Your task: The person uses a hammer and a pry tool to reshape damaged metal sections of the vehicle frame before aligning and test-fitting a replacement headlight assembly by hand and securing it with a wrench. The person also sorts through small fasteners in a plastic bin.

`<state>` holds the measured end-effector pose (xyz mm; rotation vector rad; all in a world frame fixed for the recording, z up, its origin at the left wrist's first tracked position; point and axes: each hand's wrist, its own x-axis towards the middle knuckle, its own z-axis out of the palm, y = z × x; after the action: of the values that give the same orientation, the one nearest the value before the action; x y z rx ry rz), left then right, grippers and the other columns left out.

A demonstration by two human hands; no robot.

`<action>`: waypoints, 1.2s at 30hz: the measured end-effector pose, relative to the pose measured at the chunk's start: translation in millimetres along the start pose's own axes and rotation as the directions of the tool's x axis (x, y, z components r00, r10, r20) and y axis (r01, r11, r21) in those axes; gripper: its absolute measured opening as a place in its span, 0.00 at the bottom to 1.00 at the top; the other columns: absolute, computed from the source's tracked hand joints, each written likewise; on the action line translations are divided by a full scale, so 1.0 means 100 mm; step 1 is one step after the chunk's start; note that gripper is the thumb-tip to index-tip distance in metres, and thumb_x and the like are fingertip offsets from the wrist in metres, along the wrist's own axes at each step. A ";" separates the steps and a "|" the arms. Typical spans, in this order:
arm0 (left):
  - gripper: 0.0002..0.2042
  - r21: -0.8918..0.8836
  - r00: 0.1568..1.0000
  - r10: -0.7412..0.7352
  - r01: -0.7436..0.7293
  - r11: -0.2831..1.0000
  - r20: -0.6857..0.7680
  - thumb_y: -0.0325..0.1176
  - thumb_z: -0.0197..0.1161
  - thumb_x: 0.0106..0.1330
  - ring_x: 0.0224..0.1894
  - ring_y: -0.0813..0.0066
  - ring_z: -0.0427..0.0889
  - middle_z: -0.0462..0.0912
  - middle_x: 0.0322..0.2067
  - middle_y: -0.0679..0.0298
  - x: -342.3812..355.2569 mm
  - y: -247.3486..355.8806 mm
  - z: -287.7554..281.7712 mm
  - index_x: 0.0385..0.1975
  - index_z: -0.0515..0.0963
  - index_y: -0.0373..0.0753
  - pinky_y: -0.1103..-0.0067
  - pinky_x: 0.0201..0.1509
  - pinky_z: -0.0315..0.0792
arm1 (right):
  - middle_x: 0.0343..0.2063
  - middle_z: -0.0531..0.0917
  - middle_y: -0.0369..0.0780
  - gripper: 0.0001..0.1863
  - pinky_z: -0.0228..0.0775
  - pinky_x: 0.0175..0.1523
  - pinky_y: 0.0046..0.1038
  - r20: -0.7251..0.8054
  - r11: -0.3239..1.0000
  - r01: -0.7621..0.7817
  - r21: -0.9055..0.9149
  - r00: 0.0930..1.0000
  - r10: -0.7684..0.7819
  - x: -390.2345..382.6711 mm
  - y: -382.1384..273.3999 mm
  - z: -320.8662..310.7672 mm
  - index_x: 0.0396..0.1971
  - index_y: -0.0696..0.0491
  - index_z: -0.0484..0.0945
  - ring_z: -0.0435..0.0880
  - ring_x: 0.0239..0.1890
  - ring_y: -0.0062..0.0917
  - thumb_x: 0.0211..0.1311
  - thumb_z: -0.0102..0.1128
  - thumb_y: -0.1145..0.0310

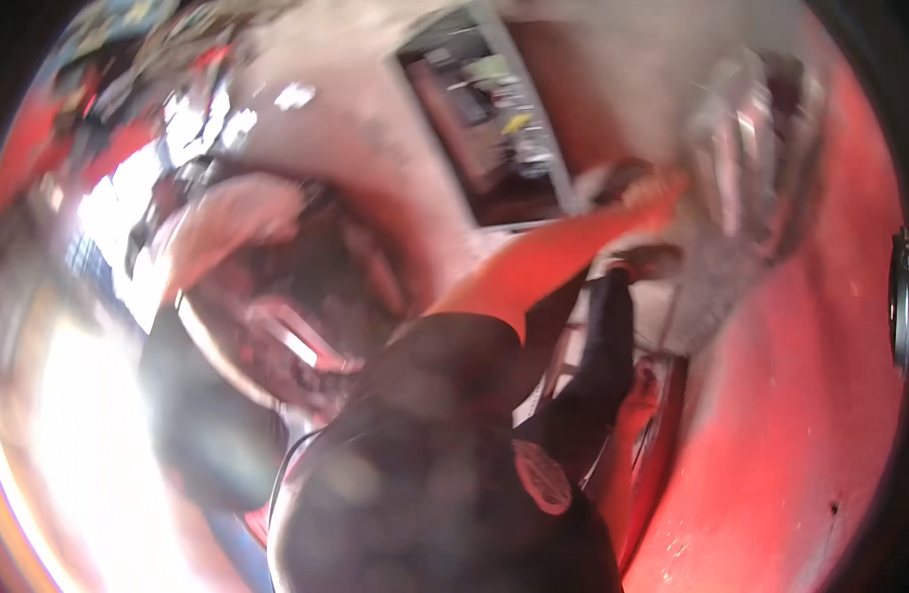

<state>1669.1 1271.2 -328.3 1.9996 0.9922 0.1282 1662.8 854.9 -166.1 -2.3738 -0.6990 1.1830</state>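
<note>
Motion blur smears much of the scene. A bare forearm from a short dark sleeve, which I take as my left arm, stretches across to the upper right. At its end my left hand (pixel 662 198) is beside a shiny, grey, ridged metal thing (pixel 751 148); its fingers are smeared, and I cannot tell whether they touch it. Lower right, a reddish forearm, seemingly mine, lies beside my dark trouser leg (pixel 598 346). My right hand (pixel 642 390) shows there only as a blur near a red edge, and what it holds, if anything, cannot be made out.
A dark open tray (pixel 469 212) with a grey rim holds several small parts, one yellow. A red surface (pixel 790 395) curves along the right. At left, a bare arm (pixel 227 227), apparently another person's, bends near dark blurred shapes. Strong glare (pixel 89 445) covers the lower left.
</note>
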 end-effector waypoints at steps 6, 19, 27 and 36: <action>0.15 -0.312 0.682 -0.731 0.694 0.648 0.000 0.30 0.58 0.64 0.47 0.55 0.87 0.87 0.43 0.50 -3.16 -0.21 -1.44 0.49 0.83 0.39 0.64 0.52 0.78 | 0.44 0.87 0.47 0.17 0.79 0.48 0.31 0.298 0.980 0.018 -0.196 0.954 0.042 0.30 -0.43 -0.70 0.55 0.62 0.78 0.86 0.43 0.33 0.76 0.53 0.66; 0.08 -0.007 0.338 -0.918 0.939 0.344 0.205 0.32 0.63 0.61 0.51 0.57 0.83 0.86 0.42 0.58 -8.51 0.25 -1.88 0.35 0.87 0.46 0.64 0.56 0.78 | 0.15 0.67 0.29 0.16 0.60 0.14 0.21 0.466 0.941 -0.312 -0.129 0.819 0.335 -0.11 -0.55 -1.00 0.56 0.57 0.79 0.66 0.13 0.12 0.74 0.56 0.68; 0.09 -0.457 0.458 -0.853 0.832 0.314 0.249 0.28 0.59 0.66 0.39 0.66 0.87 0.88 0.38 0.57 -8.45 -0.24 -2.14 0.40 0.85 0.37 0.72 0.45 0.80 | 0.14 0.68 0.28 0.17 0.71 0.14 0.21 0.471 0.935 -0.316 -0.163 0.807 0.355 -0.26 -1.80 -0.19 0.56 0.56 0.80 0.64 0.12 0.12 0.74 0.56 0.63; 0.13 -0.728 0.264 -0.963 0.652 0.213 -0.045 0.32 0.57 0.74 0.45 0.65 0.86 0.87 0.44 0.54 -6.66 -1.95 -3.87 0.53 0.80 0.35 0.72 0.50 0.77 | 0.27 0.80 0.36 0.21 0.68 0.29 0.20 0.701 0.934 0.163 -0.317 0.704 0.115 -0.67 -4.11 2.44 0.60 0.61 0.77 0.73 0.23 0.16 0.74 0.54 0.66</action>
<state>935.1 1128.1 -59.9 0.5492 2.0205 0.3036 1323.5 1173.1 -37.0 -2.0904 -1.2782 2.1668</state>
